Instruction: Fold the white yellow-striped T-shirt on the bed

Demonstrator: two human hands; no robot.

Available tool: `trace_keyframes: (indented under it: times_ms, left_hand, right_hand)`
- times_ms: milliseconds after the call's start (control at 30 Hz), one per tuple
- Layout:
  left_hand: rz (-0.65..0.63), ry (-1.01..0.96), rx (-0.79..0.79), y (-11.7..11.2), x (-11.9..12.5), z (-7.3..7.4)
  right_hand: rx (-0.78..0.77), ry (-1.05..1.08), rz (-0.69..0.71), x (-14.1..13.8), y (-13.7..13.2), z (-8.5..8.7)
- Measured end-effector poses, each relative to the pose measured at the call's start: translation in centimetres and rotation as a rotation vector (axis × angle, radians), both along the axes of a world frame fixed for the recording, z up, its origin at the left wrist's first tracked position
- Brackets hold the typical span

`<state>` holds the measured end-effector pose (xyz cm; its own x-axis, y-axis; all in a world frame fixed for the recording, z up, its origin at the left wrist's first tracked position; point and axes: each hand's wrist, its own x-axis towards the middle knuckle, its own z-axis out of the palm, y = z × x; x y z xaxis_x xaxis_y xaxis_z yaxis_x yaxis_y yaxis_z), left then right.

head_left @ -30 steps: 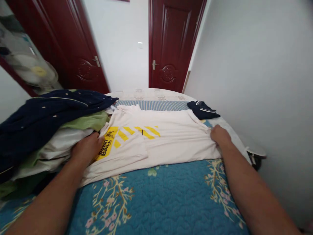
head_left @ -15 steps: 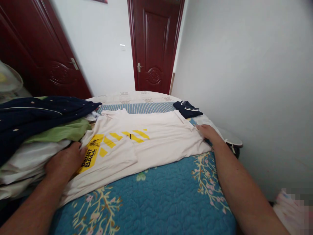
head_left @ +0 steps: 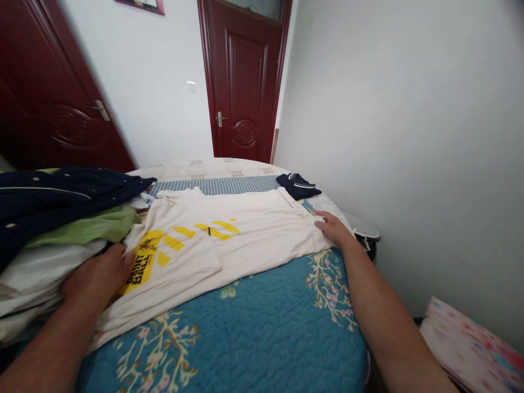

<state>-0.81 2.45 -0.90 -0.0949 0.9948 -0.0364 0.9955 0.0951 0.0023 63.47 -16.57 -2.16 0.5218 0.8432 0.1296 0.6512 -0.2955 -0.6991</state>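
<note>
A cream short-sleeved T-shirt (head_left: 262, 234) with yellow stripes and black "PAINT BALL" lettering lies sideways across the bed, lightly creased. At its left end, near the lettering, my left hand (head_left: 100, 273) has its fingers closed on the cloth; the fingertips are partly hidden. My right hand (head_left: 333, 228) is at the hem on the right end, thumb on the near side and forefinger beyond, the hem edge between them. The fabric spans flat between both hands.
Loose clothes are heaped on the left: a navy garment (head_left: 61, 188), a green one (head_left: 88, 226) and a white one (head_left: 45, 267). A folded navy garment (head_left: 298, 187) with white stripes lies at the far right. Beneath is a blue floral quilt (head_left: 262, 333). A pink patterned item (head_left: 470, 338) stands lower right.
The view has turned slightly right, so the bed and shirt appear further left. My right thumb and forefinger look a little more parted at the hem. The shirt lies much the same.
</note>
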Motion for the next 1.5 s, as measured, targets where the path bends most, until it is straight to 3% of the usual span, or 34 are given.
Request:
trace_keyframes:
  times_ms: [167, 400, 467, 567, 667, 767, 833, 933, 1167, 1267, 1433, 1500]
  left_hand:
    - [-0.027, -0.003, -0.02, -0.2, 0.1, 0.2]
    - [-0.054, -0.013, -0.025, -1.4, 0.5, 1.3]
    - [-0.061, -0.003, 0.041, -2.3, 1.0, 2.3]
    - [-0.147, 0.016, 0.269, -3.8, 2.5, 3.0]
    - [-0.383, -0.056, 0.406, -4.5, 4.7, 1.7]
    - [-0.646, -0.148, 0.359, -4.3, 6.6, -1.1]
    - [-0.743, -0.18, 0.333, -3.9, 7.2, -2.9]
    - [-0.761, -0.197, 0.371, -3.4, 7.1, -4.2]
    - [-0.768, -0.175, 0.421, -3.2, 6.4, -4.7]
    - [-0.749, -0.167, 0.418, -3.2, 6.5, -4.9]
    - [-0.742, -0.16, 0.404, -3.2, 6.5, -5.0]
    - [-0.746, -0.154, 0.397, -3.1, 6.4, -5.0]
  right_hand:
    - [0.008, -0.083, -0.077, -0.1, -0.6, 0.3]
    - [-0.274, -0.378, -0.145, -0.9, -0.9, 0.0]
    - [-0.354, -0.431, -0.186, -1.5, -0.9, 0.0]
    - [-0.461, -0.486, -0.249, -2.1, -0.8, 0.7]
    - [-0.444, -0.539, -0.269, -2.4, 0.2, 2.1]
    - [-0.287, -0.561, -0.187, -2.5, 2.6, 3.5]
    - [-0.203, -0.554, -0.125, -2.6, 4.9, 3.9]
    - [-0.18, -0.533, -0.086, -2.7, 8.5, 3.4]
    - [-0.214, -0.474, -0.073, -2.2, 14.0, 0.4]
    - [-0.205, -0.451, -0.093, -1.5, 14.8, -0.2]
    - [-0.177, -0.42, -0.289, 0.1, 14.4, -0.8]
    - [-0.167, -0.408, -0.299, 0.6, 14.1, -1.0]
